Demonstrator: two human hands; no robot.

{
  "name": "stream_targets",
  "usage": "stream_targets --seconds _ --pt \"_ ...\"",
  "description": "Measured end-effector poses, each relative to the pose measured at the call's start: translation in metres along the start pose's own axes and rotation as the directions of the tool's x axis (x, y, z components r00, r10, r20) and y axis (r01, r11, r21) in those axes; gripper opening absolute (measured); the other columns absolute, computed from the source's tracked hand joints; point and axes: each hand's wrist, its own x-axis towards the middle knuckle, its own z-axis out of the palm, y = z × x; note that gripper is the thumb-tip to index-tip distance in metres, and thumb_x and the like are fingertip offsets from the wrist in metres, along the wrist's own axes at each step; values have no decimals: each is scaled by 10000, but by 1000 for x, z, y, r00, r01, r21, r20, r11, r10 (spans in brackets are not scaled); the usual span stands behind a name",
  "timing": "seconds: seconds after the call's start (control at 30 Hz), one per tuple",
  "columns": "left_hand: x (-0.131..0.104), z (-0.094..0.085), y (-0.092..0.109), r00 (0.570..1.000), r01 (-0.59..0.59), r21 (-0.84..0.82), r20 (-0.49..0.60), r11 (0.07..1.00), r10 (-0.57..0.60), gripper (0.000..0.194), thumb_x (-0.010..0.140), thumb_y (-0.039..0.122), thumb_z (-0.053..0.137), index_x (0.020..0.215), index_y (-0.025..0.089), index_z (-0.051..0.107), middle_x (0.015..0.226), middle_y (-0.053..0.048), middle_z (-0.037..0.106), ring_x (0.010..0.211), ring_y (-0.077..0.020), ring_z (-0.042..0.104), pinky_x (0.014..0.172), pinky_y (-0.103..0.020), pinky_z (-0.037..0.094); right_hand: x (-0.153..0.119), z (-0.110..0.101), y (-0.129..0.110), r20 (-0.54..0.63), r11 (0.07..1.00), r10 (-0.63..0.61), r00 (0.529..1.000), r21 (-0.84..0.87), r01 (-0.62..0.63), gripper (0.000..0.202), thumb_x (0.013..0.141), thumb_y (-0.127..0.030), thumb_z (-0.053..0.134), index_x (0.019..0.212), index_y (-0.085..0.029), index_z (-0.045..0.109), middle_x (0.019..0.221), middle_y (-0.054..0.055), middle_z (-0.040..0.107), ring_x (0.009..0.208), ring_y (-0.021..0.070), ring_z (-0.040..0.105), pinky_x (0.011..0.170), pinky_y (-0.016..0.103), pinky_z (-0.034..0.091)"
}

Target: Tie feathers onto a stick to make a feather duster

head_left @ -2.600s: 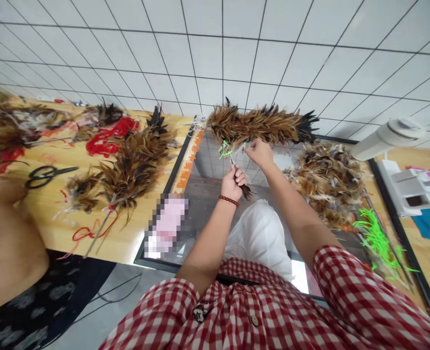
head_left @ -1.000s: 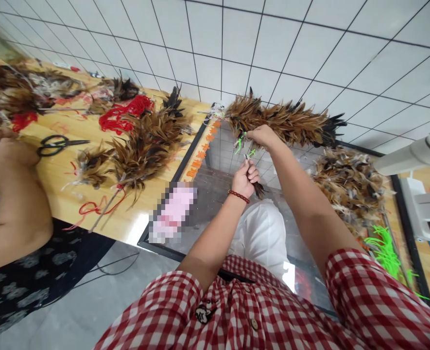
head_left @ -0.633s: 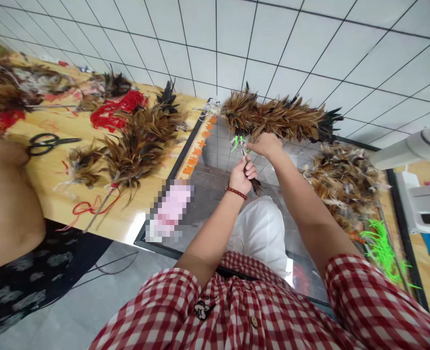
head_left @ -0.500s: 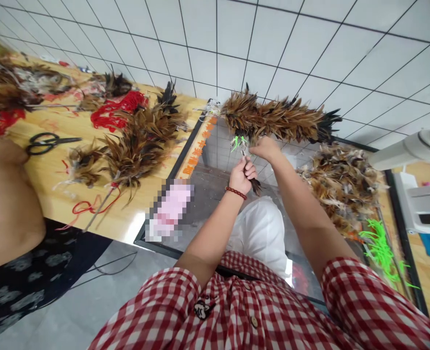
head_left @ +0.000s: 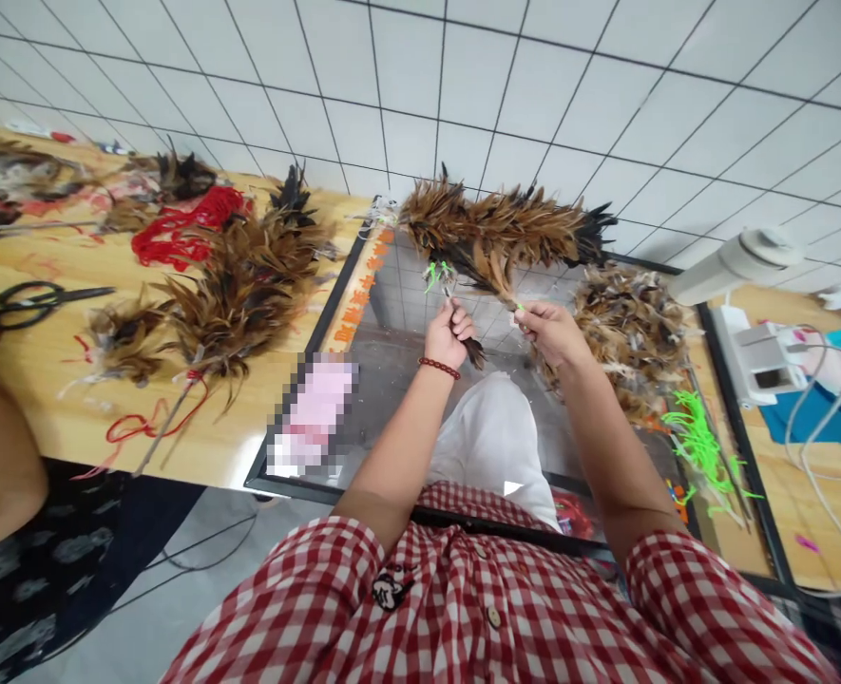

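On the near side of the long feather duster (head_left: 498,223), the right hand (head_left: 552,331) has drawn away from the left hand (head_left: 449,334), its fingers now pinching a brown feather bunch (head_left: 492,274) while the left fingers grip a dark-tipped bunch (head_left: 475,353), seemingly keeping the two separate.

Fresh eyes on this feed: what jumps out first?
The long brown feather bundle lying along the tiled wall. Nearer, at centre, the left hand grips dark feathers, while the right hand pinches a brown feather bunch. Bright colour also stands out: red strands on the wooden table at left, green strands at right.
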Motion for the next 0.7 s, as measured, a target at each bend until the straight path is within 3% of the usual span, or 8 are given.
stream_targets --seconds 0.1,0.2,0.3,0.4,0.47,0.53,0.63,0.7 --pt "-3 -1 2 998 -29 57 57 998 26 344 1004 239 538 672 155 512 574 64 303 420 -25 251 383 -134 208 -11 -11 7 -150 938 -264 953 -271 217 265 722 -424 732 807 -173 738 706 15 652 603 127 527 614 273 443" --pt "-16 5 10 989 -85 139 135 987 66 383 985 294 586 643 162 472 560 67 266 427 -27 228 384 -123 223 -25 -21 6 -84 707 -518 851 -602 371 239 827 -298 610 908 -176 799 863 86 729 829 220 657 822 367 517" --pt "-43 25 25 963 -201 226 222 953 151 301 973 343 617 724 184 556 571 66 262 434 -38 217 381 -127 225 -40 -30 2 30 523 -557 830 -764 378 312 871 -221 551 1036 -179 813 959 120 750 949 263 679 891 393 526" --pt "-67 49 32 928 -311 368 316 876 196 257 959 370 641 773 198 602 602 49 351 459 -46 297 404 -148 262 -54 -34 -4 106 474 -502 859 -797 375 290 866 -199 591 1052 -194 814 1002 116 769 970 271 696 878 377 530" --pt "-73 60 25 905 -379 567 393 731 165 232 937 372 671 790 198 626 641 32 467 493 -53 382 455 -165 322 -64 -35 -10 164 516 -475 864 -744 425 257 855 -197 621 1023 -204 815 983 94 782 924 251 713 853 350 530" --pt "-70 62 9 867 -480 754 486 449 110 213 916 347 691 776 193 644 692 7 575 576 -83 494 547 -197 400 -75 -35 -19 228 570 -488 842 -648 506 225 855 -208 638 998 -212 812 939 66 786 865 219 719 826 318 525" --pt "-59 54 -20 818 -575 818 575 4 34 207 909 273 670 722 191 635 682 -7 614 688 -141 569 675 -249 428 -92 -36 -32 250 609 -551 796 -532 589 183 864 -233 649 958 -220 805 905 41 784 833 190 715 812 290 521" --pt "-55 45 -36 819 -571 814 574 -106 -10 252 927 252 624 684 193 591 622 4 573 653 -145 540 671 -260 401 -100 -38 -36 202 633 -576 792 -502 589 168 860 -231 649 932 -218 800 909 37 785 840 186 714 820 289 524"
